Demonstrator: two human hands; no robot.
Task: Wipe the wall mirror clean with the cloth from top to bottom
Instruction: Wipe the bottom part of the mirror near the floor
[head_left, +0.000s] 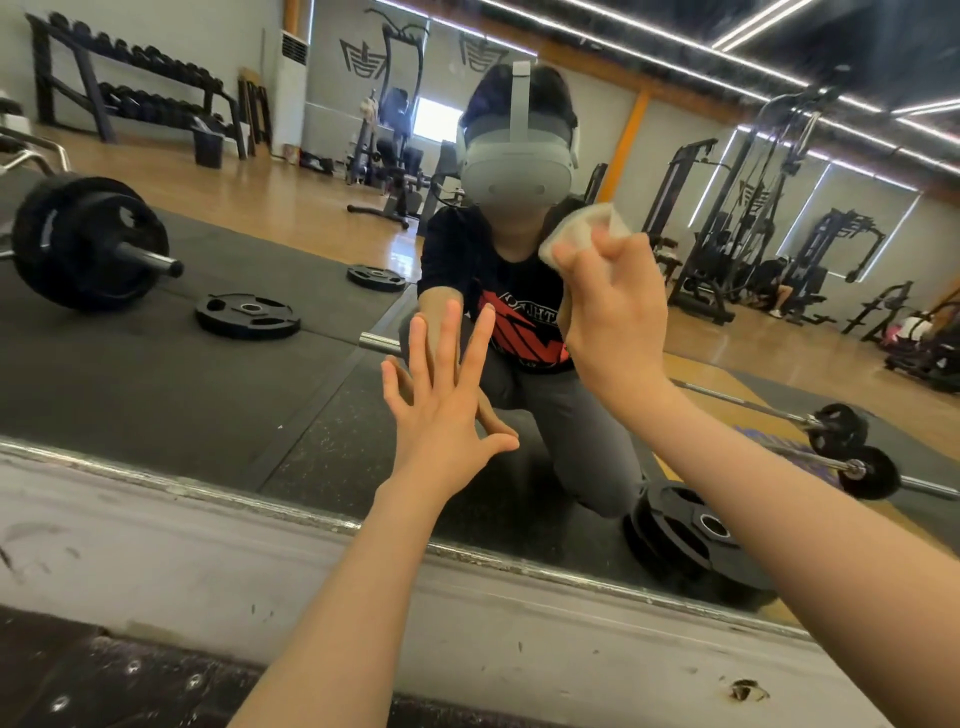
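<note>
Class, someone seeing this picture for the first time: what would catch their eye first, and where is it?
Two bare arms reach up from the bottom edge to the wall mirror. The left hand lies flat, fingers spread, at the centre, and the right hand grips a pale cloth higher up, right of centre. In the glass, at left, lies a loaded barbell.

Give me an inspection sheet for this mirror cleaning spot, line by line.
Surface: wall mirror reaching almost to the floor, scuffed pale baseboard below.
Job's things: white cloth, bunched.
Clutter: nothing seen.
Grippers: left hand flat on the glass, fingers spread; right hand grips the cloth against the mirror.
Cables: nothing seen.
Surroundings: the mirror reflects a gym with a barbell, weight plates and a dumbbell rack.
</note>
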